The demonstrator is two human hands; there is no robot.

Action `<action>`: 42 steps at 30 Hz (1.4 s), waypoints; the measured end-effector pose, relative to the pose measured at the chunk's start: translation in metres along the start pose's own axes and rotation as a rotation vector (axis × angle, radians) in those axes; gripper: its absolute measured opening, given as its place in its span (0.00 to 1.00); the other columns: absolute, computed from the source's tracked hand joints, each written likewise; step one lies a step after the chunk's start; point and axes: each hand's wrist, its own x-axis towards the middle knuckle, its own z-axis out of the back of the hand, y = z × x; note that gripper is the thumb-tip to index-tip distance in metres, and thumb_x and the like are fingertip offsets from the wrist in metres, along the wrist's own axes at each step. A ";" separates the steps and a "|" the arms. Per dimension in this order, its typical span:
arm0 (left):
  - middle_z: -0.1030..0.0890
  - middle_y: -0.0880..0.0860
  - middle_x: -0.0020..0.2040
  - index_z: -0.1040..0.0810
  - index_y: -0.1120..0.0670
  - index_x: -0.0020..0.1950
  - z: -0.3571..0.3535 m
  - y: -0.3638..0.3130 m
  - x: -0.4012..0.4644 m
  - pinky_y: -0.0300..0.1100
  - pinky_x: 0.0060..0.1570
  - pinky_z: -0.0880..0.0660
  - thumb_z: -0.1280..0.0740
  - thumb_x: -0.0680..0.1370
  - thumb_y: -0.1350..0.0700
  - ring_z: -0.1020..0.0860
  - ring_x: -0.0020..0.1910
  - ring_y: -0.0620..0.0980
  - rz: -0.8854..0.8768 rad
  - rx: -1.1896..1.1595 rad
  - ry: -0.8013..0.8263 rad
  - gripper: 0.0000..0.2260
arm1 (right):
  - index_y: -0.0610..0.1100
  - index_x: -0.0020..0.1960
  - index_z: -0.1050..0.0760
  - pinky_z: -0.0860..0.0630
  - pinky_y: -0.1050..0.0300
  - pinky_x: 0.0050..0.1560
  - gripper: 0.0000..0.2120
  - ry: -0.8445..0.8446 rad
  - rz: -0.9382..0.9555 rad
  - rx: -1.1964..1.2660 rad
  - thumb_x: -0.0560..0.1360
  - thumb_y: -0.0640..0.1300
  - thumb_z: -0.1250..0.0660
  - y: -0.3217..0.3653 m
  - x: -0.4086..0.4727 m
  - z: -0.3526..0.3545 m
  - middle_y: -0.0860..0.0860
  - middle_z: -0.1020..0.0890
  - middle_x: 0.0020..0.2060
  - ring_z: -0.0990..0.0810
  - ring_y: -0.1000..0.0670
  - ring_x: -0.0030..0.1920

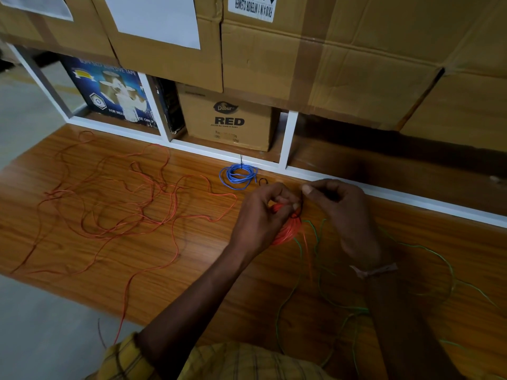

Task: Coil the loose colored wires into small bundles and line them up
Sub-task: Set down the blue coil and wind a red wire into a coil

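Your left hand (263,215) is wrapped around the orange bundle (286,231), fingers curled over the top of the coil where it's cinched, and the loops fan out below your palm toward you. Your right hand (340,207) sits just beside it, thumb and fingertips pinched together at that same spot. It looks like you're working a dark tie (297,215) there, but it's too small to be sure.

The main thing I'd worry about: if your left grip goes slack before that tie is snug, the coil will probably spring open and you're re-winding. A loose orange tail (307,250) also hangs down from the bundle, right across the green wire (318,270) that sprawls under and around your right wrist. Pull the bundle away carelessly and I'd bet it snags the green and drags it along, maybe knotting the two.

Beyond your left hand, further from you, the blue bundle (238,176) lies finished against the white shelf edge (356,185), with a small dark loop (262,181) between it and your knuckles. That's the start of your line, so the orange one goes next to it.

Out to the left of your left hand, well apart, a big mess of loose orange wire (123,204) is spread over the wooden table (192,270), with one strand running off the near edge toward your shirt. Easy to catch with an elbow.
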 end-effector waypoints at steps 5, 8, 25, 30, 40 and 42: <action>0.16 0.48 0.42 0.15 0.55 0.50 0.000 0.000 0.000 0.44 0.46 0.24 0.25 0.79 0.60 0.17 0.46 0.49 0.056 -0.066 0.026 0.02 | 0.46 0.46 0.15 0.23 0.68 0.47 0.01 0.051 0.031 -0.083 0.75 0.41 0.24 0.003 0.009 0.002 0.53 0.13 0.41 0.16 0.60 0.44; 0.17 0.53 0.43 0.15 0.55 0.53 0.003 -0.001 0.001 0.42 0.48 0.25 0.26 0.81 0.59 0.17 0.47 0.50 0.097 -0.148 0.052 0.02 | 0.44 0.46 0.15 0.24 0.71 0.45 0.02 0.039 0.035 -0.077 0.77 0.41 0.26 0.002 0.012 0.000 0.55 0.14 0.39 0.17 0.63 0.42; 0.23 0.53 0.40 0.19 0.56 0.49 0.002 0.011 0.005 0.33 0.30 0.34 0.27 0.81 0.57 0.30 0.28 0.37 0.262 -0.135 0.074 0.04 | 0.40 0.44 0.22 0.21 0.59 0.39 0.07 -0.148 0.111 -0.020 0.80 0.38 0.31 -0.011 0.032 -0.020 0.47 0.17 0.34 0.19 0.56 0.32; 0.25 0.63 0.41 0.23 0.65 0.49 0.001 0.015 0.007 0.36 0.23 0.35 0.29 0.82 0.62 0.32 0.23 0.43 0.310 -0.201 0.057 0.07 | 0.31 0.47 0.23 0.25 0.67 0.35 0.08 -0.225 0.100 -0.009 0.81 0.37 0.32 -0.016 0.042 -0.028 0.46 0.20 0.33 0.21 0.60 0.29; 0.25 0.71 0.43 0.21 0.64 0.48 0.007 0.030 0.017 0.37 0.23 0.35 0.27 0.81 0.62 0.33 0.23 0.46 0.312 -0.254 0.065 0.07 | 0.40 0.47 0.23 0.22 0.62 0.37 0.04 -0.150 0.099 0.038 0.81 0.37 0.32 -0.022 0.051 -0.027 0.47 0.19 0.35 0.20 0.57 0.32; 0.24 0.72 0.44 0.20 0.64 0.47 0.006 0.031 0.016 0.37 0.23 0.34 0.27 0.81 0.61 0.32 0.23 0.45 0.298 -0.241 0.098 0.07 | 0.41 0.45 0.24 0.24 0.64 0.36 0.06 -0.164 0.091 0.015 0.81 0.37 0.33 -0.025 0.051 -0.031 0.48 0.20 0.34 0.21 0.58 0.31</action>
